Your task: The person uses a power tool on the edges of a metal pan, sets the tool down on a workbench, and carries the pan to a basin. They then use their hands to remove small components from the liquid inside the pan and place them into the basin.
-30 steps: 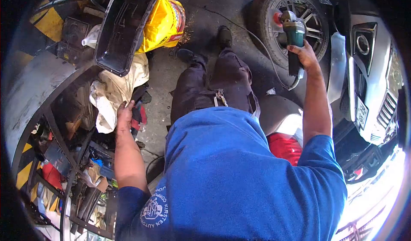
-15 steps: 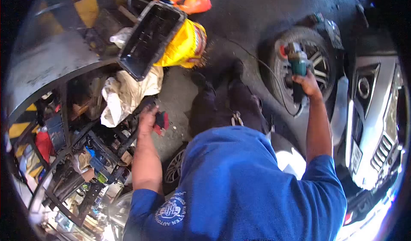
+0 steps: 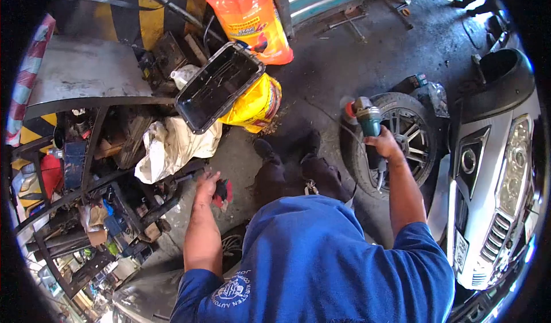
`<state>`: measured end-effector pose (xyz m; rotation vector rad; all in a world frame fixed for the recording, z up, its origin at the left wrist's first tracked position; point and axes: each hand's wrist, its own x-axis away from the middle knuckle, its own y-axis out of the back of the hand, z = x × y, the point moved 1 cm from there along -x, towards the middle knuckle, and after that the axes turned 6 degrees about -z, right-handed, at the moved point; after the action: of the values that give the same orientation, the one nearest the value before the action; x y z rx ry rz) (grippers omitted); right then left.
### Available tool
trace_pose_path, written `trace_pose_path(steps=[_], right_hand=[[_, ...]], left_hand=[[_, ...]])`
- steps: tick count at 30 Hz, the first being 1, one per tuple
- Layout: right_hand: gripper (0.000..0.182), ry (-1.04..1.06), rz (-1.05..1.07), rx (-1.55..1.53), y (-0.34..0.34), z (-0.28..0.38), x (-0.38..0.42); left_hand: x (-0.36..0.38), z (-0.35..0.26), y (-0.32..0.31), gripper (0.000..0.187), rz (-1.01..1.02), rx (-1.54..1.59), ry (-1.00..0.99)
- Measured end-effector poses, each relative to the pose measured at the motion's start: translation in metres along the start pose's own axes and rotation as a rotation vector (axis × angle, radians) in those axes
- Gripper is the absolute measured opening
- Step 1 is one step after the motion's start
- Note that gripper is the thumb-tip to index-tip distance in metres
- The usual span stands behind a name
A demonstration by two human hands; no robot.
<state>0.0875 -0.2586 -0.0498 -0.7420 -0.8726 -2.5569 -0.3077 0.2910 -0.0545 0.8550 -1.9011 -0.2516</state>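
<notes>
My right hand (image 3: 386, 143) is wrapped round a teal angle grinder (image 3: 369, 122), held out over a car wheel (image 3: 413, 142) lying on the floor. The grinder's reddish disc is blurred and points up and to the left. On the other side, my left hand (image 3: 207, 185) hangs low with its thumb and fingers apart, holding nothing I can see. Right beside its fingers, a small red and black item (image 3: 222, 194) shows against the floor. A cream-white sack (image 3: 178, 151) lies just ahead of that hand.
A black tray (image 3: 215, 87) rests on a yellow bag (image 3: 255, 107), with an orange bag (image 3: 252, 21) behind. Cluttered metal shelving (image 3: 94, 156) lines the left. A car front (image 3: 488, 191) stands at right, and a cross wrench (image 3: 351, 23) lies on the floor ahead.
The view has tilted up, showing more of the floor ahead. My right hand has swung left and lower in view with the grinder; my left hand also sits lower and slightly right.
</notes>
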Motion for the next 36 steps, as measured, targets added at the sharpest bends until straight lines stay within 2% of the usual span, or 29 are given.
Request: trace_pose_path(steps=[3,4,6,9,10,11,13,14,16,19,20,21,22,23,25,27,28,29,30,31,33,34,35,36], right_hand=[[0.066,0.035,0.071,-0.233,0.001,0.024,0.017],[0.067,0.001,0.051,-0.029,0.006,0.032,0.018],[0.068,-0.032,0.064,-0.085,0.009,0.044,0.028],[0.074,-0.061,0.103,-0.197,0.003,0.023,0.015],[0.077,-0.036,0.074,-0.164,0.006,0.033,0.025],[0.079,-0.070,0.046,0.044,0.006,0.016,0.014],[0.080,-0.087,0.018,0.095,0.010,0.032,0.027],[0.083,-0.067,0.039,0.016,0.001,0.014,0.018],[0.077,-0.060,0.005,0.064,0.002,0.019,0.024],[0.073,-0.023,0.043,-0.066,0.001,0.021,0.028],[0.071,-0.042,0.057,-0.153,-0.001,0.025,0.034],[0.069,-0.069,0.099,-0.211,-0.002,0.034,0.039],[0.066,-0.060,0.033,-0.105,-0.001,0.042,0.044],[0.063,-0.103,0.020,-0.119,-0.005,0.035,0.041],[0.055,-0.069,0.091,-0.369,-0.012,0.022,0.036],[0.045,-0.098,0.078,-0.290,-0.016,0.003,0.023],[0.049,-0.105,0.084,-0.259,-0.012,0.002,0.026],[0.049,-0.085,0.098,-0.307,-0.010,-0.007,0.019],[0.049,-0.068,0.116,-0.356,-0.014,-0.013,0.011],[0.046,-0.104,0.100,-0.305,-0.012,0.005,0.015],[0.042,-0.131,0.126,-0.221,-0.018,0.028,0.017],[0.040,-0.119,0.160,-0.195,-0.014,0.024,0.005],[0.030,-0.074,0.202,-0.310,-0.012,0.015,-0.008],[0.029,0.007,0.142,-0.257,-0.013,0.014,-0.013]], left_hand=[[0.025,-0.006,-0.003,0.040,0.009,0.057,0.082],[0.024,0.000,-0.004,0.036,0.019,0.104,0.099],[0.022,0.007,-0.004,0.030,0.040,0.138,0.113],[0.023,-0.006,-0.006,0.024,0.041,0.166,0.111],[0.028,-0.018,-0.007,0.023,0.040,0.211,0.121],[0.032,-0.028,-0.015,0.022,0.047,0.248,0.136],[0.013,-0.030,-0.019,0.018,0.051,0.286,0.107],[0.005,-0.035,-0.018,0.018,0.042,0.332,0.117],[-0.013,-0.034,-0.018,0.016,0.113,0.334,0.139],[-0.029,-0.034,-0.016,0.015,0.069,0.400,0.096],[-0.031,-0.038,-0.016,0.015,0.029,0.419,0.172],[-0.037,-0.042,-0.011,0.016,0.031,0.416,0.161],[-0.040,-0.047,-0.012,0.016,0.063,0.456,0.158],[-0.014,-0.078,-0.015,0.019,0.032,0.462,0.160],[-0.021,-0.087,-0.016,0.024,0.009,0.550,0.205],[-0.040,-0.082,-0.016,0.024,-0.005,0.476,0.171],[-0.034,-0.090,-0.023,0.027,-0.063,0.431,0.190],[-0.059,-0.076,-0.025,0.030,0.063,0.317,0.214],[-0.073,-0.063,-0.038,0.033,0.186,0.413,0.188],[-0.065,-0.075,-0.043,0.034,0.308,0.444,0.319],[-0.122,-0.028,-0.072,0.045,0.178,0.364,0.236],[-0.109,-0.045,-0.071,0.049,0.110,0.308,0.163],[-0.094,-0.061,-0.063,0.055,0.041,0.312,0.150],[-0.083,-0.072,-0.057,0.061,-0.026,0.312,0.134]])
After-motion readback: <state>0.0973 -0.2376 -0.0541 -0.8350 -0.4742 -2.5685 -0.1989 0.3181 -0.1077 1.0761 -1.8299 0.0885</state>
